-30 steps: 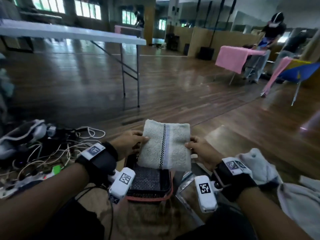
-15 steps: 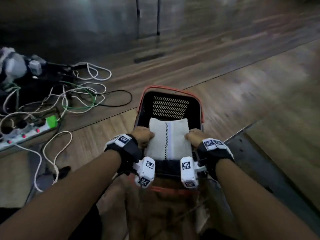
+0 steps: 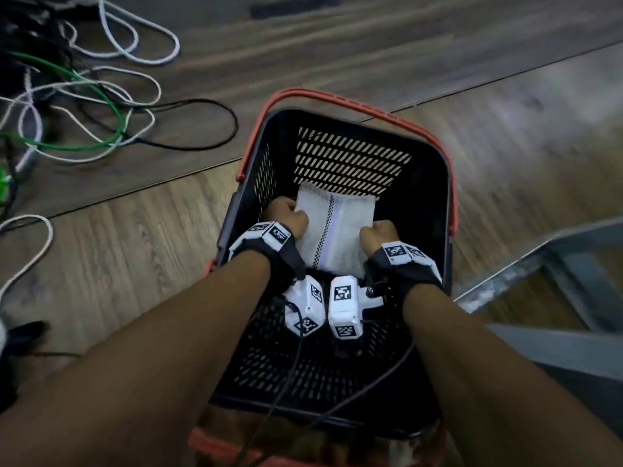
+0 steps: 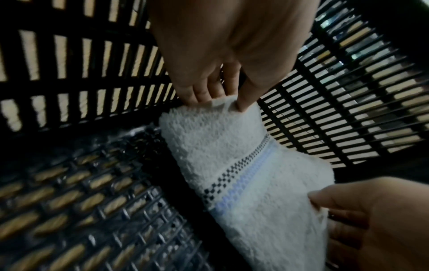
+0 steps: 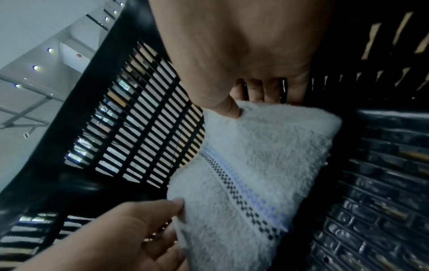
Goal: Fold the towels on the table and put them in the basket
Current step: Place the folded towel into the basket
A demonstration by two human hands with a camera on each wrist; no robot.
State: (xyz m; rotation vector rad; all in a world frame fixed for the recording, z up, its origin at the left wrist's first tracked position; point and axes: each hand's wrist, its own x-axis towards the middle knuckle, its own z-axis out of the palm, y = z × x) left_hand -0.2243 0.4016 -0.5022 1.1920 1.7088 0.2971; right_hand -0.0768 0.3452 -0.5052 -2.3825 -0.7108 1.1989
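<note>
Both of your hands are down inside the black slatted basket (image 3: 435, 210), which stands on the wood-plank floor (image 3: 135, 230) with its red handle (image 3: 337, 97) folded back over the far rim. Your left hand (image 3: 286, 215) pinches the left edge of the folded white towel (image 3: 337, 230) — thumb on top, fingers tucked beneath, as the left wrist view shows (image 4: 232, 55) — and your right hand (image 3: 379, 235) grips the right edge the same way, thumb pressed into the pile and fingers curled under (image 5: 243, 55). The towel (image 4: 232, 165) is held between them inside the basket, toward its far wall, with the checkered black stripe and pale blue band running down its middle; its far edge lies close to the slatted far wall (image 5: 144, 128), and whether it already rests on the basket's bottom you cannot tell from these views. The white tagged camera units (image 3: 323, 305) on your wrists hang side by side over the near half of the basket. On the floor to the left lies a tangle of white, green and black cables (image 3: 101, 106); at the right edge a grey metal frame (image 3: 539, 264) stands just beside the basket.
</note>
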